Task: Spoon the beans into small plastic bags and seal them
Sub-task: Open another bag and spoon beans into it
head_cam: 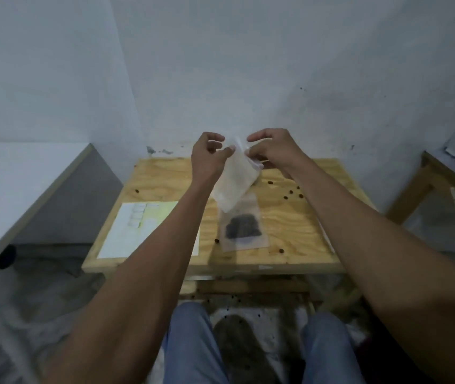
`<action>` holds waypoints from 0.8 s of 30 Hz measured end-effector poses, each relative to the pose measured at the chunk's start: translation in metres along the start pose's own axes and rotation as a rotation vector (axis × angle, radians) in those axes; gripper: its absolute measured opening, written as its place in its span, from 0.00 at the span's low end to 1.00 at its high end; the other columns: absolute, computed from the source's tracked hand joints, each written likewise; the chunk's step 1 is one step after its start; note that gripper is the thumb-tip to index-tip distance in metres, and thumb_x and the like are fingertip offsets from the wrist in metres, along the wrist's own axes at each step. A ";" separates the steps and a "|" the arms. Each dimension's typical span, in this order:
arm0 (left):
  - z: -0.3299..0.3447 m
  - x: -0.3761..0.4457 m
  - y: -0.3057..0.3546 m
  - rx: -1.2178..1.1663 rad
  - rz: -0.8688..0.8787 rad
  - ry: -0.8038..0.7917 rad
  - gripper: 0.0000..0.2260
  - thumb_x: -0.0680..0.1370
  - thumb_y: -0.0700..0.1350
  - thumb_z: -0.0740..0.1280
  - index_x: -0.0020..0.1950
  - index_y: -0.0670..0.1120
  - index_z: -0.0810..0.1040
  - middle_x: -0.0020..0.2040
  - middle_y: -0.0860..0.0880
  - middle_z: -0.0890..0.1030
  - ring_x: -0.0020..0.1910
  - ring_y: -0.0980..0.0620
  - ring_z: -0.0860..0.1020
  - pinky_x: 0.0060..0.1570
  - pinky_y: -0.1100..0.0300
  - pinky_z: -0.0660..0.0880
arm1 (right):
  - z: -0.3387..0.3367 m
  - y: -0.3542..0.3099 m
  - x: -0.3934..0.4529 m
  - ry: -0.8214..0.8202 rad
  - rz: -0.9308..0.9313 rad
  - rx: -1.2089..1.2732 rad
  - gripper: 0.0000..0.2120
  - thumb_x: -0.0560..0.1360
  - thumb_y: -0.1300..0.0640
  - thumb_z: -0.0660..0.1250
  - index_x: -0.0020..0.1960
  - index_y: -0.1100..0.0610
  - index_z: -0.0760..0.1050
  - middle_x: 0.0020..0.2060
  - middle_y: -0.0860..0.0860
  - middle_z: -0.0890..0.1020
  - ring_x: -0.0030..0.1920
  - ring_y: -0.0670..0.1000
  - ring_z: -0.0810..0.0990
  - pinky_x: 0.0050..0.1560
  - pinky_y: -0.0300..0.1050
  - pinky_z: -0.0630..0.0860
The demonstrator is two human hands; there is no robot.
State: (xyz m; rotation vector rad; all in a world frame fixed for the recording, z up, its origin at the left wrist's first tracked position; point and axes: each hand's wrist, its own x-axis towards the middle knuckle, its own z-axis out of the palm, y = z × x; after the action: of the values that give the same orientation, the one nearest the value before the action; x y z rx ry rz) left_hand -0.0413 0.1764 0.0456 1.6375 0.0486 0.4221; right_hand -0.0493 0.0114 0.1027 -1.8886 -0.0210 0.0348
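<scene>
Nearest on the plywood table (298, 225), a filled bag (244, 228) of dark beans lies flat, with a paper sheet (137, 231) at its 9 o'clock and loose beans (292, 193) scattered toward 1 o'clock. Above and beyond it, the left hand (209, 153) and right hand (272, 149) each pinch the top edge of an empty plastic bag (234, 180). That bag hangs from the fingertips toward 7 o'clock, clear of the table.

Dim, bluish light; soft blur throughout; wide-angle bending at edges.
</scene>
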 end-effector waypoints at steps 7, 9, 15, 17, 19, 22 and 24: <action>-0.006 -0.001 0.010 0.009 -0.002 -0.063 0.13 0.72 0.48 0.77 0.44 0.46 0.74 0.34 0.43 0.80 0.31 0.52 0.76 0.36 0.57 0.73 | 0.020 0.000 -0.001 0.019 0.019 0.065 0.11 0.71 0.69 0.75 0.49 0.58 0.79 0.36 0.55 0.82 0.29 0.48 0.81 0.33 0.41 0.80; -0.010 -0.003 0.014 -0.070 -0.051 -0.115 0.08 0.74 0.38 0.72 0.47 0.43 0.74 0.37 0.38 0.82 0.32 0.46 0.80 0.36 0.53 0.78 | 0.021 0.000 -0.003 0.015 0.037 0.107 0.11 0.72 0.70 0.74 0.49 0.58 0.78 0.33 0.53 0.83 0.28 0.47 0.81 0.31 0.40 0.80; -0.011 -0.006 0.028 0.006 -0.096 -0.104 0.06 0.73 0.34 0.66 0.46 0.37 0.83 0.41 0.36 0.84 0.32 0.46 0.82 0.33 0.55 0.81 | 0.031 0.004 -0.006 0.071 -0.080 0.003 0.07 0.71 0.70 0.75 0.44 0.59 0.82 0.36 0.55 0.85 0.32 0.50 0.83 0.35 0.43 0.81; -0.011 -0.005 0.029 -0.001 -0.166 -0.096 0.05 0.73 0.35 0.68 0.45 0.35 0.83 0.42 0.37 0.84 0.32 0.45 0.82 0.33 0.54 0.82 | 0.036 0.003 -0.005 0.104 -0.135 -0.067 0.08 0.71 0.70 0.74 0.43 0.58 0.84 0.40 0.57 0.86 0.38 0.53 0.86 0.41 0.49 0.85; -0.012 -0.002 0.027 -0.011 -0.188 -0.065 0.05 0.72 0.32 0.67 0.44 0.32 0.82 0.40 0.37 0.83 0.33 0.43 0.82 0.34 0.53 0.83 | 0.039 0.002 -0.005 0.100 -0.168 -0.159 0.09 0.73 0.70 0.72 0.47 0.58 0.86 0.43 0.56 0.87 0.40 0.54 0.86 0.42 0.48 0.86; -0.015 0.001 0.025 0.009 -0.163 -0.052 0.05 0.73 0.31 0.67 0.45 0.35 0.82 0.42 0.38 0.83 0.35 0.45 0.82 0.33 0.56 0.82 | 0.040 -0.001 -0.008 0.048 -0.168 -0.278 0.13 0.72 0.71 0.71 0.50 0.57 0.86 0.44 0.56 0.86 0.37 0.55 0.86 0.40 0.47 0.86; -0.016 0.000 0.025 0.015 -0.171 -0.080 0.05 0.74 0.34 0.68 0.47 0.38 0.82 0.45 0.40 0.83 0.36 0.48 0.82 0.33 0.56 0.81 | 0.043 -0.005 -0.008 0.035 -0.167 -0.308 0.15 0.71 0.72 0.70 0.50 0.57 0.86 0.41 0.57 0.86 0.35 0.56 0.86 0.40 0.47 0.86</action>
State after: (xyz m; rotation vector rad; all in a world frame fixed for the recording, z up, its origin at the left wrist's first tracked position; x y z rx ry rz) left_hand -0.0519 0.1886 0.0708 1.6483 0.1311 0.2258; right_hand -0.0591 0.0530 0.0942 -2.1881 -0.1685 -0.1228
